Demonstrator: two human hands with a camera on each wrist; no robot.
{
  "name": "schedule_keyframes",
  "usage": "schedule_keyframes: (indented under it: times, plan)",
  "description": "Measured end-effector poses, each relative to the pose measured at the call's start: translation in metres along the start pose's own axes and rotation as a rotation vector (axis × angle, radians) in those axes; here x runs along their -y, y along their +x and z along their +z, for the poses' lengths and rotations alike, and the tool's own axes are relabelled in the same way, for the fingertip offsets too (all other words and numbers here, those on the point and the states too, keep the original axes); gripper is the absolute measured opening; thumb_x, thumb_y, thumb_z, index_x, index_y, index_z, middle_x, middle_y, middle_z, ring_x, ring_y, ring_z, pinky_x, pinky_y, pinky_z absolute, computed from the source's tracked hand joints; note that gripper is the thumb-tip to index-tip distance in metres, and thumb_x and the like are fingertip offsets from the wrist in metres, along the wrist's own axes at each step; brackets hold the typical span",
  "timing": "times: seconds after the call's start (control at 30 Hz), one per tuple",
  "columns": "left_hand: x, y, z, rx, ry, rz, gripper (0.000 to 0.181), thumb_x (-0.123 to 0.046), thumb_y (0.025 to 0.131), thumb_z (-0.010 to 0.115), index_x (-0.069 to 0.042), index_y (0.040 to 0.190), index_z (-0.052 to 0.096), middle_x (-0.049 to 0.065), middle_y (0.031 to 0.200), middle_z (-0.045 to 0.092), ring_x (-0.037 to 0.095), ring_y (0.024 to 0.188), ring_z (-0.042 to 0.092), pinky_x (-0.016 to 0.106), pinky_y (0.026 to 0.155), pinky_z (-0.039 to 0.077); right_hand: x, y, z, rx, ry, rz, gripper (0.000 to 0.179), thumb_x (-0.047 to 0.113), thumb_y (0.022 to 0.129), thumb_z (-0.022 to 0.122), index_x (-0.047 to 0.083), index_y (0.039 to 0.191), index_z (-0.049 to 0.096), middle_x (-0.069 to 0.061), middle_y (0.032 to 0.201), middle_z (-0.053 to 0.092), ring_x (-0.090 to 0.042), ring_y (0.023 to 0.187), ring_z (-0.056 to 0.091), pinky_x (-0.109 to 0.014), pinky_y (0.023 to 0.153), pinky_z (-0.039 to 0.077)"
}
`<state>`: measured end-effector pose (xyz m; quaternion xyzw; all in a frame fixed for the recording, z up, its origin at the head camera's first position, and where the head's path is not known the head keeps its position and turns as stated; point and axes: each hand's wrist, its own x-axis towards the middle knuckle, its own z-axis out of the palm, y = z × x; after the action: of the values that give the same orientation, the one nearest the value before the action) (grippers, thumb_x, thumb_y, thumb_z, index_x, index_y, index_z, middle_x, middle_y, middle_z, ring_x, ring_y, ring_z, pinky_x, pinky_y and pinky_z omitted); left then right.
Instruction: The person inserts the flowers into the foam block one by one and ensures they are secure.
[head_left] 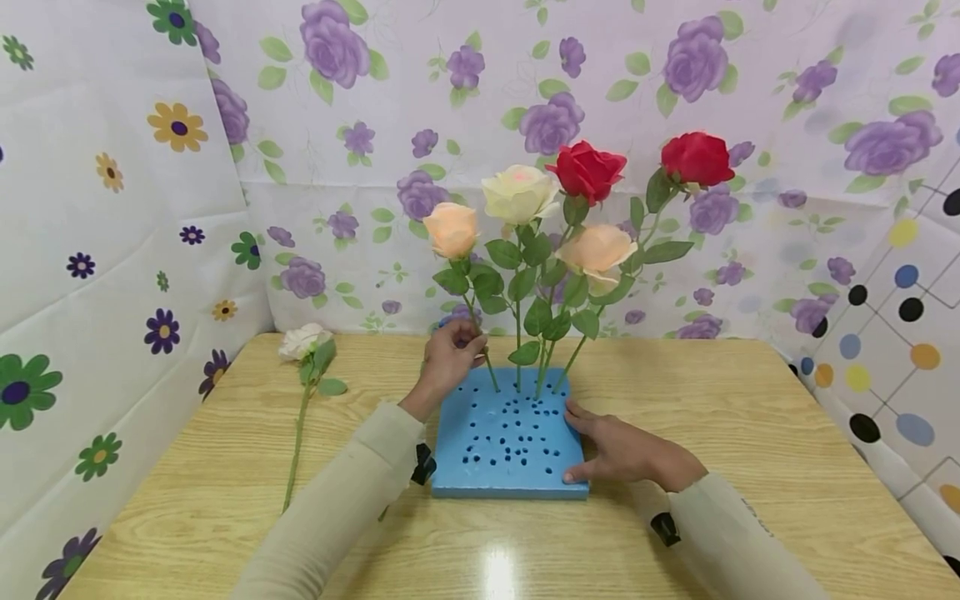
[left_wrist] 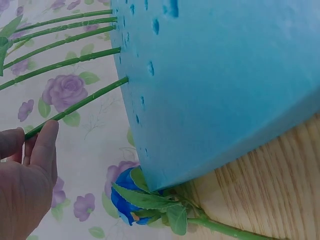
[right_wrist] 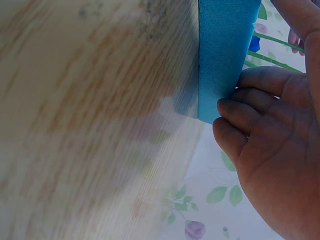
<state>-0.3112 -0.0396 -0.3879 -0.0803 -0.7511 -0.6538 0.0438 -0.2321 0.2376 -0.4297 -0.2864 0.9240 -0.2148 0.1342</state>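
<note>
A blue foam block [head_left: 487,477] full of small holes lies on the table with several artificial roses standing in it. My left hand [head_left: 448,360] pinches the green stem [left_wrist: 90,100] of the left peach rose [head_left: 452,230]; that stem's lower end is in a hole. To its right stand a cream rose [head_left: 519,194], two red roses [head_left: 588,172] and another peach rose [head_left: 597,250]. My right hand [head_left: 630,450] rests against the block's right side, fingers [right_wrist: 260,102] loosely bent along it, thumb by the near corner.
A pale rose [head_left: 303,342] lies on the table [head_left: 720,400] at the left. A blue rose [left_wrist: 125,192] lies beside the block's left side, mostly hidden by my left arm in the head view. Flower-printed cloth [head_left: 420,100] hangs behind.
</note>
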Motion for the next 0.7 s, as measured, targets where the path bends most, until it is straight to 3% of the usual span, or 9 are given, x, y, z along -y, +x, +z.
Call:
schedule_keyframes:
  times: [0.3,0.53,0.7]
  plan:
    - [-0.003,-0.001,-0.008,-0.061,0.152,0.006,0.012,-0.007,0.094,0.071,0.001,0.090,0.063,0.013,0.087,0.068,0.026,0.079,0.072,0.029,0.071,0.062,0.002,0.000,-0.002,0.005,0.003,-0.001,0.103,0.053,0.084,0.076,-0.011,0.151,0.029,-0.025,0.161,0.016,-0.043,0.144,0.027,-0.053,0.113,0.033]
    - [-0.005,-0.001,-0.011,-0.046,0.161,0.019,0.011,-0.004,0.093,0.071,0.002,0.090,0.062,0.015,0.088,0.069,0.030,0.080,0.073,0.030,0.070,0.062,0.002,0.001,-0.005,0.008,0.000,0.017,0.104,0.054,0.084,0.076,-0.010,0.151,0.029,-0.024,0.161,0.016,-0.042,0.145,0.026,-0.052,0.114,0.033]
    - [-0.003,-0.001,-0.011,-0.032,0.178,0.017,0.010,-0.003,0.093,0.070,0.003,0.091,0.062,0.016,0.088,0.069,0.024,0.076,0.072,0.032,0.071,0.062,0.001,0.001,-0.002,0.023,0.022,0.034,0.106,0.055,0.083,0.076,-0.009,0.152,0.028,-0.024,0.162,0.015,-0.042,0.145,0.025,-0.053,0.115,0.032]
